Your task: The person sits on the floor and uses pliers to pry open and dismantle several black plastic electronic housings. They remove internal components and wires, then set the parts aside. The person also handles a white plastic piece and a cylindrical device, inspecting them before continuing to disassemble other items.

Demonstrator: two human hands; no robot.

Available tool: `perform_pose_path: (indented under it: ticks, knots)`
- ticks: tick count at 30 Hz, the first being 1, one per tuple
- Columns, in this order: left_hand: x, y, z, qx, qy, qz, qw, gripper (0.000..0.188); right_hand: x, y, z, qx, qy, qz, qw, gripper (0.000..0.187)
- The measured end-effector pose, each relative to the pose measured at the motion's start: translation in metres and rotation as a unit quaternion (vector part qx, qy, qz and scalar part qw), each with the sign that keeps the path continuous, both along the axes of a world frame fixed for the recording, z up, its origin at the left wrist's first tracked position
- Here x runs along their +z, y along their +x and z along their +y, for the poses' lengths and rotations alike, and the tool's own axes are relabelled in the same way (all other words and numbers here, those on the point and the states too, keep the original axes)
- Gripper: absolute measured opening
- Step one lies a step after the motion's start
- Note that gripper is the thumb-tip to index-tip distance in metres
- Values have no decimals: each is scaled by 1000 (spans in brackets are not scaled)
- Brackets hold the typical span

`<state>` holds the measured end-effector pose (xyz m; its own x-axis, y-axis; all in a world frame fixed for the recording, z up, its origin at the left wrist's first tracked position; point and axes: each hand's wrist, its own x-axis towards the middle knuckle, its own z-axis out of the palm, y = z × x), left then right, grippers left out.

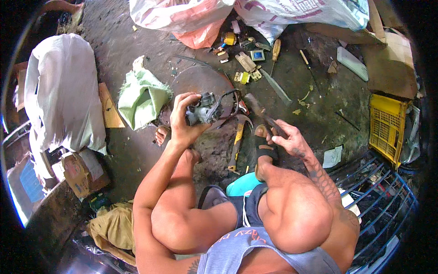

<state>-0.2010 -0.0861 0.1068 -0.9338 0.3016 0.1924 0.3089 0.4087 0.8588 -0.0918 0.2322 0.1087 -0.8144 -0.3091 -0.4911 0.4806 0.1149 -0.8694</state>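
Observation:
My left hand (183,122) is closed round a grey metal carburetor-like part (204,110) with a black cap and a black hose or cable looping off its right side. The part is held above a round metal plate (194,82) on the floor. In my right hand (291,139) is a dark-handled tool (276,128), its greyish, flat-looking end pointing up and left toward the part; its exact kind is unclear. Between my feet lies a claw hammer (237,142) with a yellow and black handle.
Beyond the plate lie a yellow-handled screwdriver (276,51), a knife-like blade (276,87) and several small scraps. Filled sacks (292,13) stand at the back. A green cloth sack (142,98) is left, a yellow crate (387,130) right, and a blue wire rack (381,201) near right.

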Motion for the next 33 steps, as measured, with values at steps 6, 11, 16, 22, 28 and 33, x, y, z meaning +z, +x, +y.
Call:
perform_pose_path:
  ticks: [6, 11, 16, 22, 28, 33]
  knots:
    - [1, -2, 0, -32, -2, -2, 999, 74, 36, -27, -21, 109, -105, -55, 987, 73]
    - [2, 1, 5, -94, 1, -34, 995, 74, 34, -30, -32, 83, -172, -95, 977, 77]
    - [4, 5, 11, -110, 49, -115, 986, 71, 29, -30, -32, 108, -165, -82, 977, 73]
    - [7, 2, 8, -114, 35, -140, 983, 67, 12, -27, -33, 104, -71, -28, 992, 58]
    - [7, 3, 11, -155, -2, -126, 980, 69, -6, -35, -40, 156, -112, -119, 974, 37]
    - [7, 2, 11, -170, -34, -102, 980, 72, -11, -32, -57, 118, 16, -110, 987, 35]
